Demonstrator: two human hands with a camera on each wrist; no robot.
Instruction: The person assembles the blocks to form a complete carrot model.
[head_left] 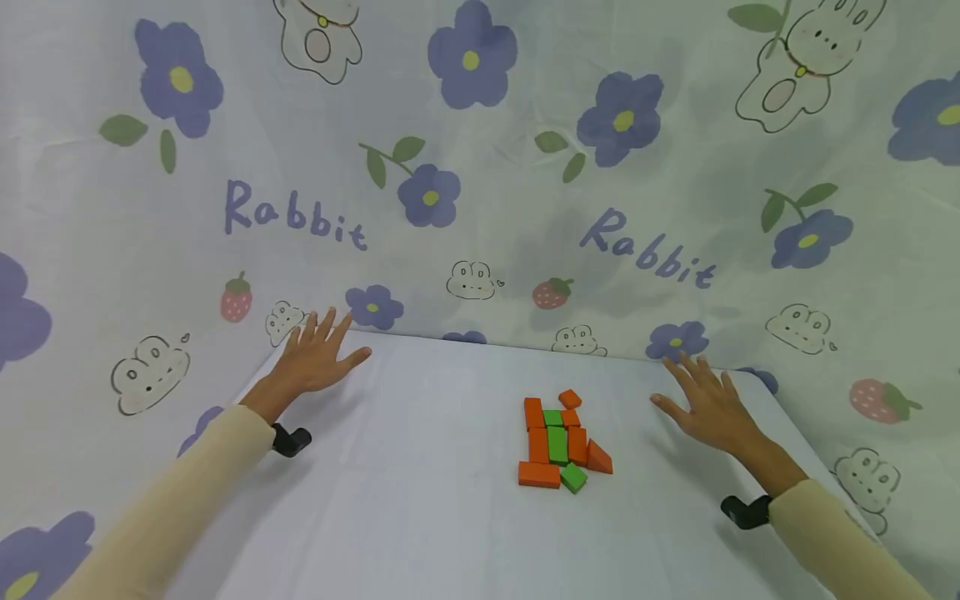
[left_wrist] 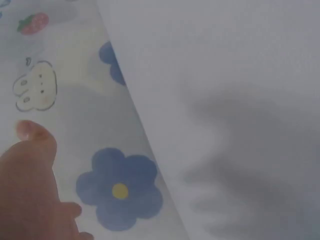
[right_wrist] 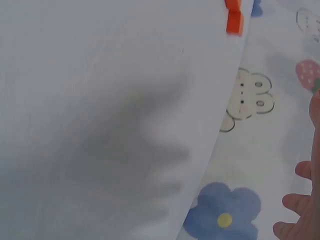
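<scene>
Orange and green blocks lie flat in a cluster right of the table's middle in the head view. Among them are a long green block (head_left: 557, 445), an orange block (head_left: 539, 474) at the near left, an orange wedge-shaped block (head_left: 599, 457) at the right and a turned green block (head_left: 573, 477). My left hand (head_left: 311, 362) hovers over the table's far left with fingers spread, holding nothing. To the right of the blocks, my right hand (head_left: 708, 408) is also raised with spread fingers, apart from them. The right wrist view catches two orange blocks (right_wrist: 235, 22) at its top edge.
The white table (head_left: 420, 517) ends at a far edge against a curtain (head_left: 510, 233) printed with rabbits, flowers and strawberries. Black wrist mounts (head_left: 291, 440) sit under both forearms. Hand shadows fall on the tabletop.
</scene>
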